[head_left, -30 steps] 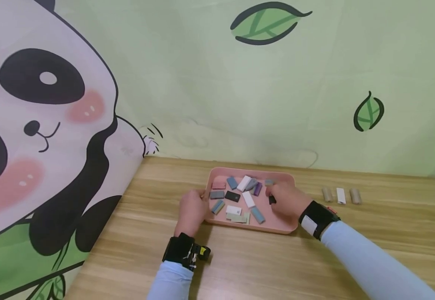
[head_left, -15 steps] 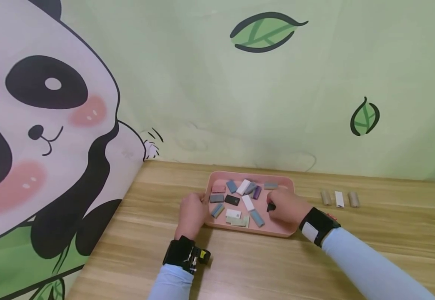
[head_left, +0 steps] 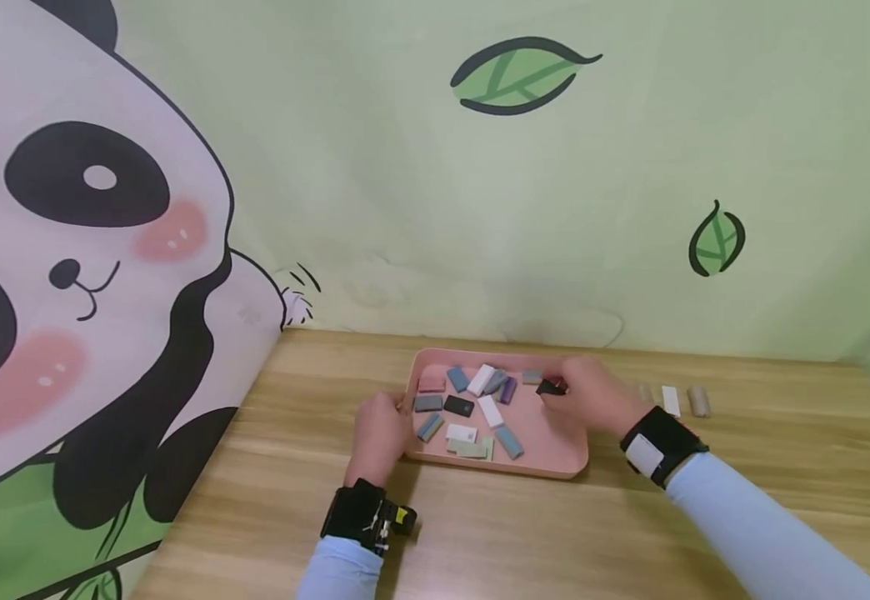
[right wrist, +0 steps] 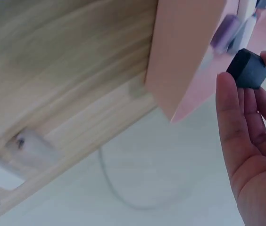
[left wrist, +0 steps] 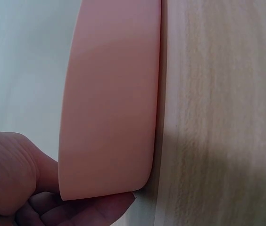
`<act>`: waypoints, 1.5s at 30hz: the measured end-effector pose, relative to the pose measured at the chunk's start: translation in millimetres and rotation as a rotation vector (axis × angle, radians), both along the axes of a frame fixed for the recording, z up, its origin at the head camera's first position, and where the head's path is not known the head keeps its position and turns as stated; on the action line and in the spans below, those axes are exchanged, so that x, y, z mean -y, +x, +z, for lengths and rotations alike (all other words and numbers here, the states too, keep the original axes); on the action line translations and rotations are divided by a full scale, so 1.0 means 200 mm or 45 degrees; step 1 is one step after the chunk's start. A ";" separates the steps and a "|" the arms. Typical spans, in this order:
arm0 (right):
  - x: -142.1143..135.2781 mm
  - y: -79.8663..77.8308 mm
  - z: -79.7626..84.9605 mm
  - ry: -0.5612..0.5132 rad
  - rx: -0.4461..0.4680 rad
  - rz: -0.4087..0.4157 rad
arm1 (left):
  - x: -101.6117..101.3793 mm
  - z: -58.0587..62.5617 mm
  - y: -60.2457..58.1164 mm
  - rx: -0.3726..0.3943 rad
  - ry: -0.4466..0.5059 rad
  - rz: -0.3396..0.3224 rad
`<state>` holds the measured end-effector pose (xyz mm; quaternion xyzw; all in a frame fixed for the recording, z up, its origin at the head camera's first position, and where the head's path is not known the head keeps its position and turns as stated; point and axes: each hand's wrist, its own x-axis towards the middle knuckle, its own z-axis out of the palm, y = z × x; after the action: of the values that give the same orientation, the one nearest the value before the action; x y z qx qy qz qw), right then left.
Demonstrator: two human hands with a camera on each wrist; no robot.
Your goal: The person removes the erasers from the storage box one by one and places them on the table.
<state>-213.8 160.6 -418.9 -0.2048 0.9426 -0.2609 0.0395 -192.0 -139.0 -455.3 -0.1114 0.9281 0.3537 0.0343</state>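
A shallow pink tray (head_left: 555, 437) stands on the wooden table, holding several small blocks in blue, grey, white, purple, pink and black. At its left side my left hand (head_left: 378, 433) grips the wall; the left wrist view shows the thumb at the rim and fingers curled against the tray's outer end (left wrist: 109, 108). Over the right part of the tray my right hand (head_left: 600, 396) pinches a small black block (right wrist: 248, 69) between thumb and fingertips, raised to rim height. A second black block (head_left: 459, 406) lies among the others, left of the middle.
To the right of the tray, a white block (head_left: 671, 401) and a tan roll-shaped piece (head_left: 698, 402) stand in a row; a similar piece beside them is mostly hidden by my right hand. A panda-printed wall covering (head_left: 405, 208) rises behind the table.
My right hand has lifted the black block from the tray's right part and moved up and to the right with it. My left hand keeps its grip on the tray.
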 end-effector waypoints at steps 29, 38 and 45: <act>-0.76 0.08 -0.04 -0.028 -0.118 -0.692 | 0.00 0.00 0.00 0.054 0.031 0.023; -0.88 0.11 -0.09 0.001 -0.153 -0.806 | 0.00 -0.01 0.00 0.029 0.009 0.014; -0.92 0.15 -0.11 0.045 -0.145 -0.850 | 0.00 -0.02 -0.01 -0.010 -0.013 0.010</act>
<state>-184.4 345.5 -441.3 0.1014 0.9627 -0.2310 -0.0974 -193.4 -139.0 -459.8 -0.1137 0.9296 0.3494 0.0286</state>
